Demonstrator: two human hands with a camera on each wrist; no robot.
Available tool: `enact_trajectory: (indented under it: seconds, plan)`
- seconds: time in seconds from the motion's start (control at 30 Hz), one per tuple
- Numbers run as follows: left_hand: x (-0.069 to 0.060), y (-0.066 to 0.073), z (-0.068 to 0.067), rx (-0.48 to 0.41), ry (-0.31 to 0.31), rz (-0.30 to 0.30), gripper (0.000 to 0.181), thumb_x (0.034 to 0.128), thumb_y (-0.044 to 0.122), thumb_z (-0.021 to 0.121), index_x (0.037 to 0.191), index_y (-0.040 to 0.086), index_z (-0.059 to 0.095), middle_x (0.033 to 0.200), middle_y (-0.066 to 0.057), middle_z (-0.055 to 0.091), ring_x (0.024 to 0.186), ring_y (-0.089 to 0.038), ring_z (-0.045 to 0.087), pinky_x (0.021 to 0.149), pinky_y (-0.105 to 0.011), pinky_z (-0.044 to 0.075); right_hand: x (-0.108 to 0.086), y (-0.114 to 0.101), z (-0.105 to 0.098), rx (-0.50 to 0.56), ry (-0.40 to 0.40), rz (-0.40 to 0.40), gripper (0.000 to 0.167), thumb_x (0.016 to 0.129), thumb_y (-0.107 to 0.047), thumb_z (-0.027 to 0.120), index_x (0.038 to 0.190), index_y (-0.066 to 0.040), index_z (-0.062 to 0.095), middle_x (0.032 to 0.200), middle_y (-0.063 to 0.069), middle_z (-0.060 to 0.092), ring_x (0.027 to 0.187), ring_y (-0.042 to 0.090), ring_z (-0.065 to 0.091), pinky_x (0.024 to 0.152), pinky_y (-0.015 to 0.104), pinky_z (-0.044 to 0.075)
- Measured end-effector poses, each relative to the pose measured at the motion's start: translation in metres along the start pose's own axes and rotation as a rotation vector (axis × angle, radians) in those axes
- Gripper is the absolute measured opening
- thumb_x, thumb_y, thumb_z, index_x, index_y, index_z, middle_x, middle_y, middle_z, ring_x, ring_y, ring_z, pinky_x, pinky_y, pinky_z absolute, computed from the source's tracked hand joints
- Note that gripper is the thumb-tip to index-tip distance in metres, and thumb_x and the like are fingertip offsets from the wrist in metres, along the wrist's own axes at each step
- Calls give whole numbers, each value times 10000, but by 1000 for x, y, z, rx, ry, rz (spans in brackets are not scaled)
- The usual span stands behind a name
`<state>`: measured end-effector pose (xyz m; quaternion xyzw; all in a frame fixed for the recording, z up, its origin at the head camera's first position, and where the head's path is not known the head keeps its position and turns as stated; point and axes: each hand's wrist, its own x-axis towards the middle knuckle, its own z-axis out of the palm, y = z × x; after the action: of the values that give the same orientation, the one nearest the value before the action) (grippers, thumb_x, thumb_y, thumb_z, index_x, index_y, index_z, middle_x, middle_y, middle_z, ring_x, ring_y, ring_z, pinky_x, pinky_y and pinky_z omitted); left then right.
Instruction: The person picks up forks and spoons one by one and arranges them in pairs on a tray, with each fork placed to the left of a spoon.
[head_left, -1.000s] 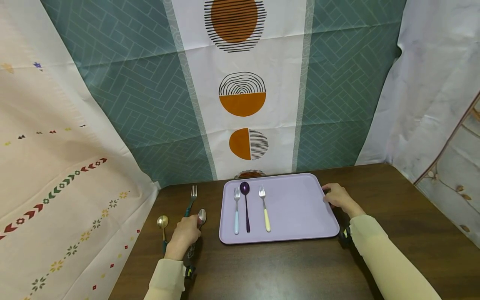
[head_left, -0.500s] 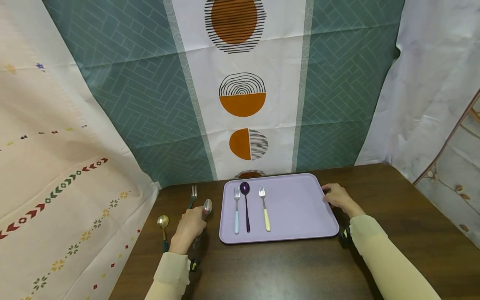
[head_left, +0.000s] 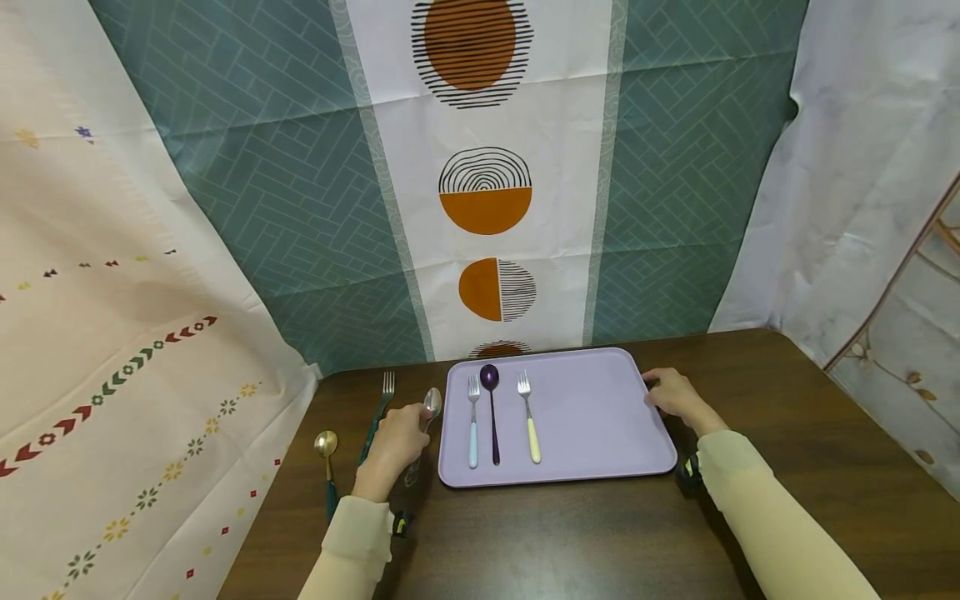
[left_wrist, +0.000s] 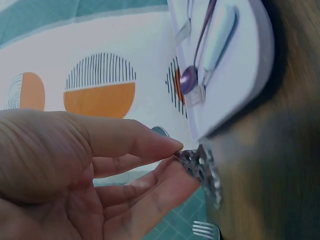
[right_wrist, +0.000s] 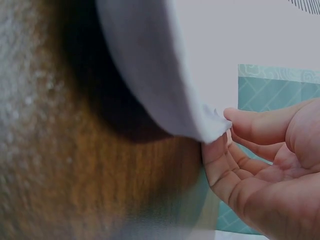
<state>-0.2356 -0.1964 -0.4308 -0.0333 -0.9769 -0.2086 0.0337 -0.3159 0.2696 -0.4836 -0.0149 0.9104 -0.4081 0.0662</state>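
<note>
L hand [head_left: 397,435] pinches ornate-handled silver metal spoon [head_left: 432,402], R hand [head_left: 672,392] pinches lilac rectangular plastic-looking tray [head_left: 600,417]; prob. spoon-to-tray step, next needs lift over rim

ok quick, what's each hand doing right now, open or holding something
Left hand: holding, pinching the silver spoon between thumb and fingers.
Right hand: holding, pinching the edge of the lilac tray.

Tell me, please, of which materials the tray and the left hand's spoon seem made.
The tray: probably plastic, matte lilac, judging by its even colour and smooth surface. The spoon: apparently metal, perhaps steel, shiny silver, with highlights on its bowl.
</note>
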Motion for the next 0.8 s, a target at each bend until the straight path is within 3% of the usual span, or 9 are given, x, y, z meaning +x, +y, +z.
enact_trajectory:
  seconds: [0.17,0.4,0.8]
  plan:
    - [5,10,4,-17,-8,-2,307,871,-20,739,1178,-7,728,793,-79,656,621,-212,550,556,-350,465,0,1,0,2,-2,-4,516,869,43,570,1354,202,499,843,174,648,722,249,623,628,367,586]
    - [14,25,11,-40,17,31,310,859,-42,715,1163,2,750,886,-110,709,682,-231,577,576,-368,489,1,2,0,11,-1,-4,515,870,49,574,1356,201,499,831,160,640,738,251,625,644,383,598]
    - [22,53,24,-93,-26,75,344,878,-26,697,1212,35,749,802,-50,714,697,-196,648,609,-362,531,2,4,0,18,-9,3,513,892,38,581,1372,195,491,859,173,654,762,260,637,677,402,605]
